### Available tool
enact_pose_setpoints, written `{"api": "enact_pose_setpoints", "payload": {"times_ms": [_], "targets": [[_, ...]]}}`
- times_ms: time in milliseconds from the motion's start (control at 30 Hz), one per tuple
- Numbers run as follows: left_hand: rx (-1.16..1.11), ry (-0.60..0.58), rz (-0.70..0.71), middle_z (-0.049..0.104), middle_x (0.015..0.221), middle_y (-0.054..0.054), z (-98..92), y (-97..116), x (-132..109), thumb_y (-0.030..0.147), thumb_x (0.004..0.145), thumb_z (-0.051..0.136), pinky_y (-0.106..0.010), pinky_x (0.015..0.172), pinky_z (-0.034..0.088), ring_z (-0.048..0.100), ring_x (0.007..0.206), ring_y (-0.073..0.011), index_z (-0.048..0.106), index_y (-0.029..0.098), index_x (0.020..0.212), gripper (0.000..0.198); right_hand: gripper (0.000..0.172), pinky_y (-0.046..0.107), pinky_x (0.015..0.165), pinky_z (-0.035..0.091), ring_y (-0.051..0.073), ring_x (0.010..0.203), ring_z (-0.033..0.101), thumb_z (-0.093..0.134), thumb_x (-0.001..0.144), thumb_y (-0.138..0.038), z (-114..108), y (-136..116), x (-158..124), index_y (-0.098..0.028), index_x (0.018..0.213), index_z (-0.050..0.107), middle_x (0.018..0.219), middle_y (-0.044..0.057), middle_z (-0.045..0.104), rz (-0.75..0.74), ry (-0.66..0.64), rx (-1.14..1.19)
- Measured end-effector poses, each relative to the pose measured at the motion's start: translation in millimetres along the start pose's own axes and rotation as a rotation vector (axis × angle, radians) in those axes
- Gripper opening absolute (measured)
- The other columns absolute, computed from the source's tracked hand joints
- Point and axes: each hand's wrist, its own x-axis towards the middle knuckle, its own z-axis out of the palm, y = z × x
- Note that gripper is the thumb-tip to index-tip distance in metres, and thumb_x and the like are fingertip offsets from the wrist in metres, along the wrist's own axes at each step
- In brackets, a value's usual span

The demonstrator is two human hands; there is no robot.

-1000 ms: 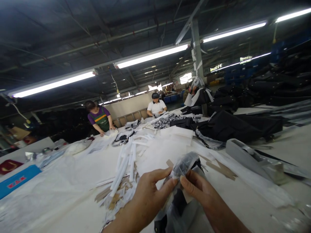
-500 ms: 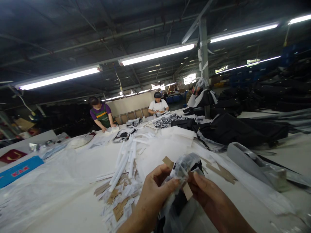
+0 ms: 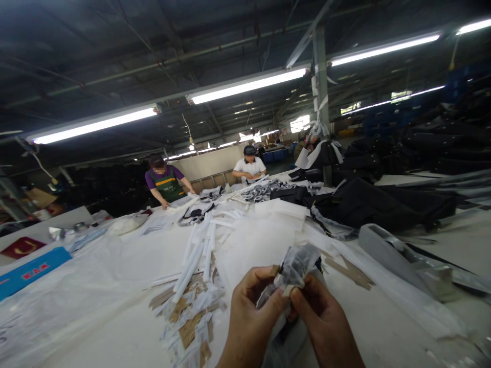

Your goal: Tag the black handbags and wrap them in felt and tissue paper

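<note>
Both hands meet at the lower centre of the head view, over the white table. My left hand (image 3: 255, 306) pinches a crumpled translucent plastic wrap (image 3: 297, 263) with dark material inside. From the right, my right hand (image 3: 320, 314) closes its thumb and fingers on the same wrap. A small pale tab (image 3: 287, 291) shows between the two thumbs. More of the wrap and black material hang below the hands, partly hidden by them.
Left of the hands lie white tubes (image 3: 190, 271) and cardboard scraps (image 3: 187, 329). Black fabric (image 3: 376, 204) and a grey padded piece (image 3: 387, 250) are at the right. A blue box (image 3: 34, 271) sits far left. Two people (image 3: 166, 184) work across the table.
The hands have come closer together, and the right thumb now presses near the left one. The brown strip between them is mostly covered. The person in purple has spread their arms.
</note>
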Motion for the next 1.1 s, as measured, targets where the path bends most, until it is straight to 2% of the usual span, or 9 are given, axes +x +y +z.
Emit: {"api": "enact_pose_setpoints", "payload": {"times_ms": [167, 300, 367, 467, 567, 667, 767, 933, 1100], "targets": [[0.061, 0.032, 0.088, 0.074, 0.101, -0.007, -0.7, -8.9, -8.8, 0.039, 0.074, 0.082, -0.029, 0.082, 0.055, 0.069, 0.096, -0.0231, 0.071, 0.019, 0.093, 0.030, 0.033, 0.023, 0.056, 0.045, 0.014, 0.060, 0.053, 0.067, 0.086, -0.053, 13.9, -14.0, -9.8, -0.020, 0.088, 0.064, 0.069, -0.001, 0.058, -0.056, 0.053, -0.025], [0.163, 0.035, 0.269, 0.070, 0.116, -0.009, -2.4, -13.4, -17.2, 0.042, 0.085, 0.070, -0.030, 0.094, 0.053, 0.066, 0.110, -0.0238, 0.070, 0.022, 0.102, 0.026, 0.037, 0.023, 0.051, 0.042, 0.014, 0.056, 0.050, 0.063, 0.086, -0.058, 13.8, -14.3, -10.6, -0.021, 0.085, 0.062, 0.063, -0.002, 0.055, -0.046, 0.112, -0.174], [0.299, 0.032, 0.379, 0.069, 0.119, -0.009, -2.9, -12.4, -18.4, 0.037, 0.088, 0.066, -0.031, 0.094, 0.053, 0.066, 0.111, -0.0236, 0.069, 0.022, 0.105, 0.022, 0.038, 0.023, 0.049, 0.039, 0.014, 0.054, 0.048, 0.062, 0.086, -0.059, 13.8, -12.9, -9.4, -0.021, 0.084, 0.061, 0.061, -0.003, 0.054, -0.021, 0.107, -0.185], [0.535, 0.117, 0.478, 0.073, 0.109, -0.006, -1.8, -6.6, -17.0, 0.028, 0.087, 0.067, -0.029, 0.091, 0.055, 0.069, 0.102, -0.0208, 0.071, 0.024, 0.099, 0.013, 0.039, 0.022, 0.047, 0.035, 0.011, 0.050, 0.043, 0.065, 0.084, -0.059, 15.7, -11.8, -7.2, -0.021, 0.078, 0.055, 0.057, -0.005, 0.049, 0.019, 0.084, -0.119], [0.593, 0.187, 0.451, 0.076, 0.101, -0.003, -0.4, -0.4, -14.9, 0.028, 0.086, 0.069, -0.027, 0.087, 0.057, 0.072, 0.094, -0.0193, 0.074, 0.025, 0.096, 0.011, 0.041, 0.022, 0.047, 0.033, 0.010, 0.051, 0.040, 0.069, 0.081, -0.058, 17.8, -12.0, -4.7, -0.021, 0.078, 0.052, 0.058, -0.005, 0.047, 0.032, 0.065, -0.069], [0.551, 0.188, 0.369, 0.077, 0.098, -0.002, -1.4, 2.4, -13.8, 0.030, 0.084, 0.071, -0.026, 0.083, 0.059, 0.074, 0.090, -0.0194, 0.076, 0.025, 0.096, 0.013, 0.041, 0.022, 0.049, 0.033, 0.010, 0.052, 0.040, 0.071, 0.080, -0.057, 19.3, -13.3, -3.2, -0.019, 0.084, 0.056, 0.059, -0.005, 0.048, 0.032, 0.044, -0.044], [0.626, 0.230, 0.453, 0.078, 0.098, -0.001, -3.1, 1.1, -14.1, 0.027, 0.085, 0.070, -0.026, 0.084, 0.060, 0.075, 0.090, -0.0195, 0.077, 0.027, 0.094, 0.012, 0.040, 0.023, 0.051, 0.036, 0.011, 0.053, 0.042, 0.073, 0.079, -0.055, 20.9, -15.1, -3.4, -0.019, 0.082, 0.057, 0.059, -0.005, 0.048, 0.033, 0.041, -0.038], [0.854, 0.297, 0.829, 0.076, 0.111, -0.003, -4.0, -8.5, -19.1, 0.014, 0.086, 0.067, -0.026, 0.090, 0.059, 0.074, 0.096, -0.0205, 0.076, 0.028, 0.109, 0.028, 0.038, 0.024, 0.053, 0.042, 0.013, 0.057, 0.048, 0.074, 0.079, -0.053, 20.3, -16.8, -2.7, -0.020, 0.076, 0.056, 0.063, -0.003, 0.054, 0.048, 0.028, 0.000], [0.935, 0.160, 0.822, 0.066, 0.130, -0.007, -7.8, -15.9, -22.6, 0.006, 0.087, 0.064, -0.032, 0.096, 0.057, 0.068, 0.112, -0.0253, 0.065, 0.028, 0.130, 0.048, 0.033, 0.025, 0.058, 0.048, 0.015, 0.061, 0.055, 0.074, 0.081, -0.050, 9.2, -13.8, 3.8, -0.021, 0.079, 0.060, 0.067, -0.001, 0.059, 0.060, -0.067, -0.020]]}}
